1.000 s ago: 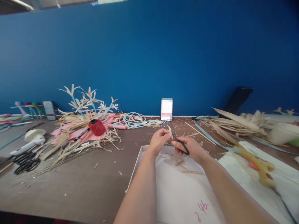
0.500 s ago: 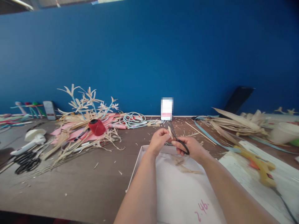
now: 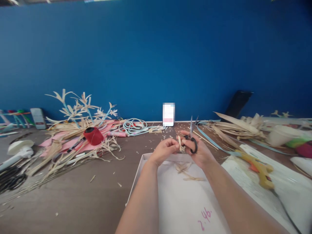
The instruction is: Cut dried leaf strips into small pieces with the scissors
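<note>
My left grip (image 3: 163,150) pinches the straw piece (image 3: 179,143) over the white tray (image 3: 142,161) to catch scraps, my right grip (image 3: 199,153) holding the scissors (image 3: 193,145) blades-up.

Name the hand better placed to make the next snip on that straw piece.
Right, probably. The right hand grips the black scissors, blades pointing up just beside the straw piece; the left hand only pinches that piece.

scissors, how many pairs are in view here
2. The first pair is in the right hand, blades pointing up, above the white tray's far rim. A black pair lies at the table's left edge, blurred; that dark heap may hide another.
</note>
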The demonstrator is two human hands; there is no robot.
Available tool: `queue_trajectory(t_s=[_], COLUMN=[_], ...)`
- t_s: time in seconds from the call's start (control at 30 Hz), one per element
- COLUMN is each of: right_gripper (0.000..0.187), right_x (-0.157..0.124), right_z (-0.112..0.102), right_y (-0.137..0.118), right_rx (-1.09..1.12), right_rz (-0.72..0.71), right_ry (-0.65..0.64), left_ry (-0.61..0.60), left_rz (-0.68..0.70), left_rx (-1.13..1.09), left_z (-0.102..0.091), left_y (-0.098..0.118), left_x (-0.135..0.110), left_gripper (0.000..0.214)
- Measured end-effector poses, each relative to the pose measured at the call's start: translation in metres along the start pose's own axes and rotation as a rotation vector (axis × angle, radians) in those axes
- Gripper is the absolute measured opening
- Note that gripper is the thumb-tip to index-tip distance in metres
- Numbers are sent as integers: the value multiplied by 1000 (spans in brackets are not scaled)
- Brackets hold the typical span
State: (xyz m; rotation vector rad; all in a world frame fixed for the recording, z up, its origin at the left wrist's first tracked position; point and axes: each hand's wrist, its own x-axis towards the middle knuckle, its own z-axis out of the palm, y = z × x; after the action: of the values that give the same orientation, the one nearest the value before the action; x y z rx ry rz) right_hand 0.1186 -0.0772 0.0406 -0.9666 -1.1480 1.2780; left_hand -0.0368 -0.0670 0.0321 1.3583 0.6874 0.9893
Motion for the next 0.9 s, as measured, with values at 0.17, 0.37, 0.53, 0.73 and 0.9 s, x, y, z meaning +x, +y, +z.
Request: queue_trajectory(t_s=[0.17,0.37,0.53,0.73,0.9], right_gripper=[50,42,40,45,45], right_x=[-7,-6,0,2,-1], right_z=[5,6,1,0,2], right_y=[-9,-7,0,4,-1], right_rx=[100,90,-4,-125,-295], right_rz=[40,5,-56,-94,-21], right_ry=[-77,-62,33,89,118], left_ry=[-175,-159,55,141,273], left_rz=[-126,-138,-62,-22,1], left_rx=[-186,-211,-163,-88,-78], left_z=[2,3,5,7,4], left_y=[1,-1,-3,-10,-12], left_x=[-4,-3,2,8,9], left_gripper=[31,31,33,32,28])
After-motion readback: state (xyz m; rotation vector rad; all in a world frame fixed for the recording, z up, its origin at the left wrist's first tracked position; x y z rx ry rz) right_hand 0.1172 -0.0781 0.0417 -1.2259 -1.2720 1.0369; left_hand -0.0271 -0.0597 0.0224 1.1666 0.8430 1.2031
